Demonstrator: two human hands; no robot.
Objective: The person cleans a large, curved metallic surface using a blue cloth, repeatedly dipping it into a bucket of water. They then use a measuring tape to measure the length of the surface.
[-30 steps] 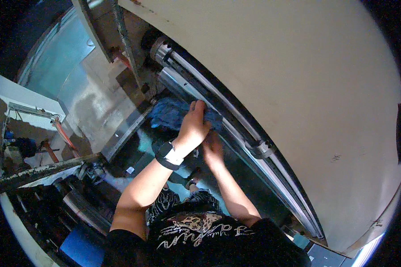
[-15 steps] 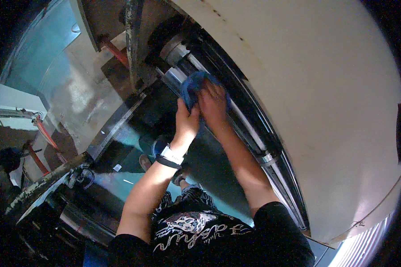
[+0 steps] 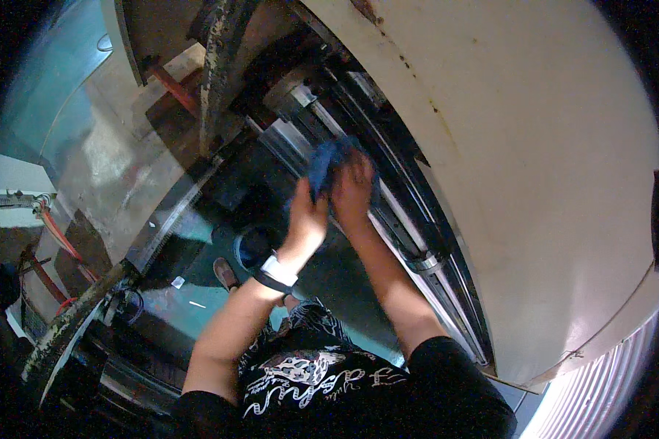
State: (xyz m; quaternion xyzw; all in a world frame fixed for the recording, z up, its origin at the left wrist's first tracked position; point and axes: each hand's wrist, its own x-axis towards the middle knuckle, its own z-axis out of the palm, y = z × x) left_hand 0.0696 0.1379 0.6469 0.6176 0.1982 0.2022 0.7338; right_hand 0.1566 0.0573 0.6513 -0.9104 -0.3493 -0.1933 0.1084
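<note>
A crumpled blue cloth (image 3: pixel 325 162) is bunched against the long metal bars of a machine. My right hand (image 3: pixel 353 186) presses it from above, fingers bent over it and slightly blurred. At the cloth's lower left edge is my left hand (image 3: pixel 305 219), closed on it, its fingertips partly hidden. Just beyond the cloth a shiny thick cylinder (image 3: pixel 287 140) shows. A slimmer bright rod (image 3: pixel 401 211) runs past my right hand down to a metal collar (image 3: pixel 426 263).
A large cream machine panel (image 3: pixel 534 183) fills the right side. At left a worn frame edge (image 3: pixel 80 314) stands near red hoses (image 3: pixel 69 238). A round dark bucket-like thing (image 3: pixel 255 247) is on the green floor by my shoe (image 3: pixel 225 273).
Both hands and the cloth have slid a little along the bars toward me, baring more of the thick cylinder. The whole view has shifted slightly.
</note>
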